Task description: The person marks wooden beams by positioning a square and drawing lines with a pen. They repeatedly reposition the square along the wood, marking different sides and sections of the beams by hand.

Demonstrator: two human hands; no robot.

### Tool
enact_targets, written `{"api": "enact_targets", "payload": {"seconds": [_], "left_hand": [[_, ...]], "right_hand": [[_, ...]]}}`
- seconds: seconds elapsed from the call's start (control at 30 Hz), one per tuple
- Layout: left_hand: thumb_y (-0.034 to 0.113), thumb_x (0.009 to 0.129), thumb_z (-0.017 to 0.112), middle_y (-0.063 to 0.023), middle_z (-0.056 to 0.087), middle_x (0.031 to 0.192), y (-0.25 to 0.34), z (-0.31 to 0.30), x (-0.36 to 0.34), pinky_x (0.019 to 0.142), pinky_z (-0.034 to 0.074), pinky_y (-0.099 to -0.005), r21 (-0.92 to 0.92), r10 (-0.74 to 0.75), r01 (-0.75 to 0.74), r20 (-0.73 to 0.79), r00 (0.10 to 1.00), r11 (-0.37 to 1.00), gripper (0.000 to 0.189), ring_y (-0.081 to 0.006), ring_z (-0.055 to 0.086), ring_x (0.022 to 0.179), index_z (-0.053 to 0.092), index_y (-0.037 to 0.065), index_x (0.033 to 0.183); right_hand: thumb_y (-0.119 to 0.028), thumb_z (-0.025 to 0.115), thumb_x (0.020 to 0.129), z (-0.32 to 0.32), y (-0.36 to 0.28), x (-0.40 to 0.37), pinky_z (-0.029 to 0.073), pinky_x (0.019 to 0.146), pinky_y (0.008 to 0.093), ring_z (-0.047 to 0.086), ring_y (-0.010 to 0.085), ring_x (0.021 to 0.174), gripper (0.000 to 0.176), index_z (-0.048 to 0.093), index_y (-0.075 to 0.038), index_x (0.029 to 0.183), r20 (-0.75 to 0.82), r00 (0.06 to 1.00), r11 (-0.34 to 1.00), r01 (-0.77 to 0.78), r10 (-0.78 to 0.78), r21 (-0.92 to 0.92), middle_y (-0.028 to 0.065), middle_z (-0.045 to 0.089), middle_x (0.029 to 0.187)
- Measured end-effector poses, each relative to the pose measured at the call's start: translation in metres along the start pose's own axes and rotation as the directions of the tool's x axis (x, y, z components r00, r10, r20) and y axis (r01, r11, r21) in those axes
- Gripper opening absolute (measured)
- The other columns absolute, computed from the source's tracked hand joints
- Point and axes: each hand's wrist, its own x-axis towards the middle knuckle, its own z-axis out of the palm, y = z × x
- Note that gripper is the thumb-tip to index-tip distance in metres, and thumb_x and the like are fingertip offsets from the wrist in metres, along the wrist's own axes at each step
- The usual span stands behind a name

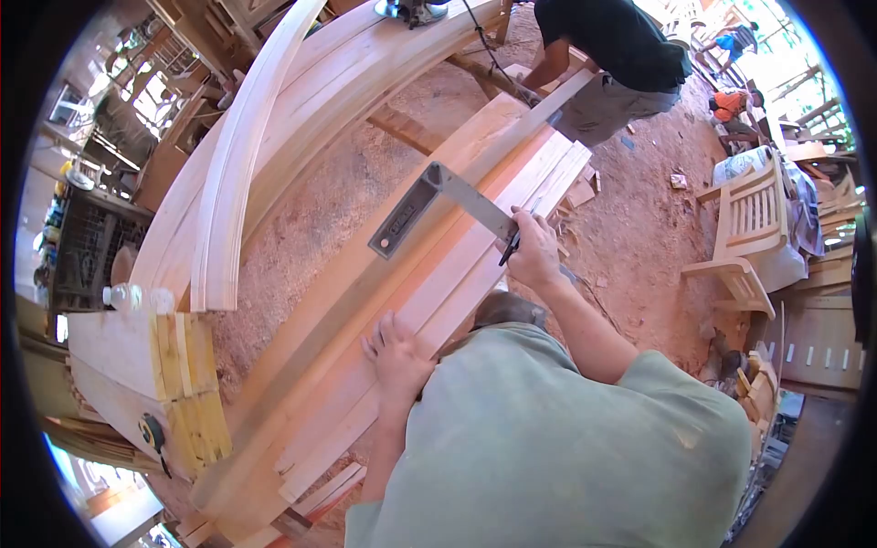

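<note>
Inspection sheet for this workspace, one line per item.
Surface: long boards side by side, raised above a debris-strewn floor.
Job's things: metal square lying across the boards; black pen-like tool at its blade.
Clutter: offcuts on the floor; tape measure on timber at left.
Hands: left hand spread on the boards; right hand gripping the pen-like tool.
Cables: dark cable, far end.
Surroundings: person in black; slatted chair at right.

Pale wooden planks (448, 285) offer the left hand (399, 365) a passage up to a grey metal L-shaped square (408, 215) lying across; the right hand (537, 251) and its slim black pen (509, 251) crowd the blade's end. A person in black (621, 41) blocks the far end; sawdust-strewn floor (311, 219) opens leftward.
</note>
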Motion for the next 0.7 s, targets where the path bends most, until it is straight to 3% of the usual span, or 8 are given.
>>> {"api": "enact_targets", "payload": {"seconds": [0.1, 0.17, 0.27, 0.37, 0.43, 0.57, 0.63, 0.7], "left_hand": [[0.045, 0.065, 0.079, -0.0175, 0.038, 0.150, 0.024, -0.007, 0.018, 0.118, 0.020, -0.0599, 0.016, -0.018, 0.017, 0.029, 0.999, 1.000, 0.062, -0.0385, 0.033, 0.140, 0.071, -0.003, 0.105], [0.044, 0.066, 0.078, -0.0182, 0.040, 0.149, 0.033, -0.011, 0.031, 0.116, 0.024, -0.0584, 0.033, -0.043, 0.040, 0.087, 0.995, 0.999, 0.062, -0.0388, 0.035, 0.138, 0.071, -0.002, 0.106], [0.042, 0.064, 0.078, -0.0185, 0.045, 0.143, 0.023, 0.002, 0.034, 0.110, 0.031, -0.0541, 0.103, 0.029, -0.037, 0.078, 0.997, 0.994, 0.065, -0.0398, 0.042, 0.131, 0.069, 0.000, 0.112], [0.037, 0.063, 0.080, -0.0171, 0.050, 0.136, 0.032, 0.008, 0.029, 0.107, 0.035, -0.0512, -0.023, -0.080, 0.080, -0.007, 0.997, 0.997, 0.061, -0.0400, 0.046, 0.125, 0.069, 0.002, 0.112], [0.030, 0.060, 0.082, -0.0152, 0.052, 0.133, 0.024, 0.007, 0.024, 0.105, 0.037, -0.0496, 0.045, -0.050, 0.049, 0.025, 0.998, 0.998, 0.063, -0.0390, 0.048, 0.124, 0.068, 0.004, 0.115], [0.024, 0.060, 0.081, -0.0151, 0.053, 0.131, 0.049, -0.019, 0.035, 0.103, 0.040, -0.0486, 0.110, -0.165, 0.151, 0.135, 0.977, 0.982, 0.064, -0.0387, 0.049, 0.122, 0.067, 0.006, 0.119], [0.022, 0.062, 0.080, -0.0158, 0.055, 0.131, 0.045, -0.016, 0.033, 0.104, 0.041, -0.0492, 0.026, -0.092, 0.091, 0.057, 0.994, 0.996, 0.066, -0.0381, 0.051, 0.122, 0.064, 0.007, 0.124], [0.018, 0.067, 0.077, -0.0174, 0.056, 0.133, 0.037, -0.001, 0.039, 0.108, 0.039, -0.0493, -0.001, -0.159, 0.159, -0.021, 0.987, 0.987, 0.064, -0.0374, 0.051, 0.127, 0.062, 0.007, 0.129]], "right_hand": [[-0.019, 0.079, 0.078, 0.005, 0.019, 0.019, 0.039, 0.105, 0.0498, 0.052, 0.0393, 0.128, 0.050, 0.056, -0.003, 0.121, -0.029, 0.992, 0.991, 0.125, -0.126, -0.051, 0.0192, 0.060, 0.136], [-0.019, 0.077, 0.080, 0.001, 0.030, 0.030, 0.034, 0.111, 0.0523, 0.046, 0.0394, 0.137, 0.049, 0.055, -0.004, 0.120, 0.055, 0.995, 0.996, 0.079, -0.081, 0.032, 0.0194, 0.054, 0.145], [-0.022, 0.075, 0.081, -0.003, 0.053, 0.043, 0.025, 0.118, 0.0600, 0.038, 0.0389, 0.144, 0.046, 0.054, -0.007, 0.119, 0.261, 0.939, 0.971, 0.237, -0.223, -0.026, 0.0177, 0.047, 0.153], [-0.020, 0.074, 0.081, -0.011, 0.058, 0.054, 0.023, 0.117, 0.0625, 0.035, 0.0401, 0.146, 0.045, 0.054, -0.007, 0.119, 0.349, 0.884, 0.948, 0.316, -0.310, 0.042, 0.0174, 0.044, 0.156], [-0.019, 0.073, 0.081, -0.006, 0.062, 0.058, 0.021, 0.117, 0.0643, 0.035, 0.0421, 0.146, 0.045, 0.053, -0.007, 0.119, 0.382, 0.856, 0.936, 0.338, -0.347, 0.093, 0.0170, 0.042, 0.157], [-0.019, 0.073, 0.080, -0.004, 0.072, 0.059, 0.020, 0.116, 0.0638, 0.035, 0.0435, 0.145, 0.042, 0.053, -0.007, 0.116, 0.380, 0.843, 0.923, 0.372, -0.380, 0.097, 0.0170, 0.043, 0.157], [-0.019, 0.073, 0.080, -0.007, 0.069, 0.065, 0.020, 0.116, 0.0633, 0.036, 0.0440, 0.145, 0.041, 0.054, -0.007, 0.114, 0.382, 0.816, 0.899, 0.419, -0.433, 0.126, 0.0172, 0.043, 0.156], [-0.017, 0.074, 0.080, -0.008, 0.068, 0.079, 0.019, 0.116, 0.0625, 0.038, 0.0440, 0.143, 0.039, 0.056, -0.008, 0.114, 0.359, 0.860, 0.932, 0.322, -0.362, 0.169, 0.0178, 0.047, 0.154]]}}
